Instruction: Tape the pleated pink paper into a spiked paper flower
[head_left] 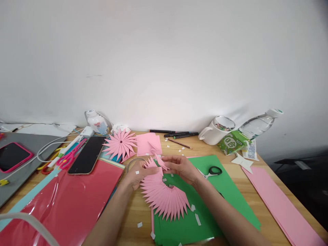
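Just below the middle of the frame, both hands meet over a curved fan of pointed pink paper petals [164, 200], which lies partly on a green paper sheet [228, 191] and partly on the wooden table [133, 218]. The left hand [138, 176] is curled, its fingers closed on the fan's upper end. The right hand [182, 169] has its fingertips pinched on a single pointed pink paper petal [161, 160] at that same end; whether this petal is already joined to the fan cannot be told. Black-handled scissors [213, 171] lie on the green sheet just right of the right hand. A finished pink paper starburst flower [120, 143] lies above the left hand. A glossy red sheet [64, 201] fills the lower left.
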`<control>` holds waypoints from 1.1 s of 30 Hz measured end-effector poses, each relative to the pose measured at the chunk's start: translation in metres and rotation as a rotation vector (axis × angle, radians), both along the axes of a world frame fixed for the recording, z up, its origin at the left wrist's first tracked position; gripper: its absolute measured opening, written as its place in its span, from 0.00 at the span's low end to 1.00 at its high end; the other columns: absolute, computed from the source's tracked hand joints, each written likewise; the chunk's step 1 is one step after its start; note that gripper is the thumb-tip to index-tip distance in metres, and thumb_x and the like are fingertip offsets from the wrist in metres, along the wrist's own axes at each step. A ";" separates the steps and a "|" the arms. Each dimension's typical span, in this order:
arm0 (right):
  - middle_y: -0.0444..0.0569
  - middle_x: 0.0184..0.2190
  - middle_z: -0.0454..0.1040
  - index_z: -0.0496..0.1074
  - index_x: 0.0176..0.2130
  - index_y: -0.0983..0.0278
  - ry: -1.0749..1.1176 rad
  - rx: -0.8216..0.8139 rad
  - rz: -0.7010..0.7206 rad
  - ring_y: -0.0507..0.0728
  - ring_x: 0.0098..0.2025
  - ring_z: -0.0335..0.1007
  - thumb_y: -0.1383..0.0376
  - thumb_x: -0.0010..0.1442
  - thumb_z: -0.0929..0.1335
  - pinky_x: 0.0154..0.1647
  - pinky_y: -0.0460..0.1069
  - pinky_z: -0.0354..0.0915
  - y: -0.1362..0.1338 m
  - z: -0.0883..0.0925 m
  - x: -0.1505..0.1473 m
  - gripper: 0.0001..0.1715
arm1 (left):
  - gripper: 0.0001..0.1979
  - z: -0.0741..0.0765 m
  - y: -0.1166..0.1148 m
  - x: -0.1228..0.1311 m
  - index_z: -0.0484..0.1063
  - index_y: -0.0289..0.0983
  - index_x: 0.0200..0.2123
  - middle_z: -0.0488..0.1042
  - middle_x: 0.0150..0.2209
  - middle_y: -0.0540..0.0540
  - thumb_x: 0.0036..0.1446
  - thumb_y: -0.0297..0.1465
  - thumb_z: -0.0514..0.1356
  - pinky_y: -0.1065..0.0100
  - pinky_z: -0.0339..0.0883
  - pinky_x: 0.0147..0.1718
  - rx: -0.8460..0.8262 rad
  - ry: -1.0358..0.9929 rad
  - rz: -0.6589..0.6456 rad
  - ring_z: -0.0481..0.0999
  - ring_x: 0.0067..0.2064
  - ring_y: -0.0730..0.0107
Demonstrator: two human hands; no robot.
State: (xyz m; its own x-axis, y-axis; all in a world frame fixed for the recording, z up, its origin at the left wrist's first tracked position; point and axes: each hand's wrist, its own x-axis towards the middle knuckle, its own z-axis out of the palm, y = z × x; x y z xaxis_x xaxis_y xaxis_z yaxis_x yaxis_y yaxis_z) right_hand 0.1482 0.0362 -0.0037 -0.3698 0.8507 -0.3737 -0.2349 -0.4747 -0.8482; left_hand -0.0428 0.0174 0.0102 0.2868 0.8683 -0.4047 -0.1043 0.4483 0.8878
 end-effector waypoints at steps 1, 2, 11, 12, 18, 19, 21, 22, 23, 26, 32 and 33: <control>0.50 0.31 0.78 0.78 0.35 0.68 -0.014 0.009 0.028 0.54 0.29 0.74 0.58 0.35 0.80 0.41 0.55 0.72 0.001 0.001 0.000 0.26 | 0.20 0.000 0.000 0.000 0.78 0.30 0.30 0.77 0.26 0.43 0.34 0.37 0.73 0.66 0.66 0.28 -0.012 0.003 -0.008 0.75 0.28 0.62; 0.50 0.30 0.78 0.78 0.36 0.68 -0.030 0.024 0.057 0.54 0.29 0.74 0.58 0.35 0.80 0.40 0.55 0.72 0.003 0.002 0.000 0.27 | 0.20 0.000 0.000 0.000 0.77 0.30 0.30 0.77 0.26 0.44 0.34 0.37 0.73 0.66 0.66 0.28 -0.021 0.002 -0.013 0.76 0.28 0.62; 0.45 0.27 0.74 0.78 0.34 0.67 -0.166 0.200 0.318 0.51 0.27 0.69 0.56 0.38 0.78 0.32 0.48 0.69 0.014 0.007 0.003 0.23 | 0.19 -0.003 0.001 -0.001 0.76 0.30 0.27 0.76 0.23 0.46 0.34 0.38 0.73 0.69 0.62 0.23 -0.005 0.086 0.018 0.72 0.24 0.67; 0.45 0.27 0.74 0.78 0.34 0.67 -0.167 0.199 0.338 0.52 0.28 0.70 0.56 0.38 0.78 0.32 0.49 0.69 0.016 0.007 0.003 0.23 | 0.18 -0.003 0.001 -0.001 0.76 0.30 0.26 0.75 0.23 0.46 0.34 0.38 0.73 0.70 0.61 0.23 -0.006 0.083 0.016 0.72 0.24 0.68; 0.46 0.27 0.75 0.79 0.36 0.67 -0.168 0.204 0.380 0.52 0.28 0.70 0.55 0.38 0.78 0.33 0.49 0.69 0.019 0.008 0.004 0.27 | 0.19 -0.001 0.000 0.000 0.76 0.31 0.26 0.76 0.24 0.46 0.32 0.37 0.73 0.68 0.64 0.26 -0.011 0.038 0.018 0.74 0.27 0.64; 0.46 0.27 0.75 0.79 0.37 0.67 -0.173 0.201 0.375 0.52 0.27 0.70 0.54 0.37 0.78 0.33 0.50 0.70 0.019 0.007 0.004 0.28 | 0.19 0.000 0.000 0.001 0.77 0.31 0.28 0.77 0.25 0.46 0.31 0.37 0.73 0.68 0.65 0.27 -0.011 0.029 0.017 0.75 0.28 0.64; 0.47 0.27 0.75 0.79 0.38 0.68 -0.182 0.190 0.363 0.52 0.27 0.69 0.55 0.37 0.78 0.32 0.50 0.70 0.018 0.007 0.002 0.29 | 0.20 0.003 0.000 0.002 0.77 0.31 0.29 0.77 0.26 0.45 0.31 0.36 0.74 0.68 0.65 0.28 -0.008 0.017 0.017 0.75 0.29 0.64; 0.47 0.26 0.75 0.79 0.38 0.68 -0.183 0.184 0.357 0.52 0.27 0.69 0.55 0.36 0.79 0.32 0.50 0.70 0.017 0.006 0.002 0.29 | 0.20 0.004 0.000 0.002 0.78 0.31 0.30 0.77 0.25 0.46 0.31 0.35 0.74 0.68 0.65 0.28 -0.007 0.013 0.016 0.75 0.28 0.65; 0.48 0.26 0.75 0.79 0.37 0.69 -0.181 0.179 0.350 0.52 0.27 0.70 0.55 0.36 0.79 0.32 0.50 0.70 0.017 0.006 0.001 0.30 | 0.19 0.005 0.000 0.003 0.78 0.31 0.29 0.77 0.25 0.46 0.31 0.35 0.74 0.68 0.64 0.27 -0.006 0.006 0.015 0.74 0.27 0.66; 0.48 0.26 0.75 0.79 0.36 0.69 -0.166 0.174 0.312 0.52 0.27 0.70 0.56 0.34 0.79 0.31 0.50 0.70 0.016 0.004 -0.002 0.30 | 0.17 0.007 -0.001 0.003 0.78 0.32 0.29 0.76 0.23 0.48 0.33 0.34 0.73 0.69 0.64 0.27 -0.004 -0.017 0.019 0.73 0.27 0.67; 0.47 0.22 0.74 0.76 0.28 0.70 -0.192 0.201 0.232 0.51 0.23 0.69 0.57 0.31 0.80 0.25 0.48 0.68 0.015 -0.003 -0.005 0.25 | 0.18 0.001 0.000 0.000 0.77 0.31 0.29 0.76 0.27 0.45 0.35 0.37 0.73 0.69 0.64 0.28 0.051 0.012 -0.016 0.74 0.30 0.65; 0.47 0.21 0.74 0.75 0.27 0.69 -0.192 0.202 0.230 0.51 0.23 0.69 0.57 0.31 0.80 0.25 0.48 0.68 0.015 -0.003 -0.006 0.25 | 0.18 0.000 0.000 0.000 0.77 0.31 0.29 0.76 0.27 0.45 0.35 0.37 0.73 0.69 0.64 0.27 0.064 0.030 -0.020 0.74 0.30 0.64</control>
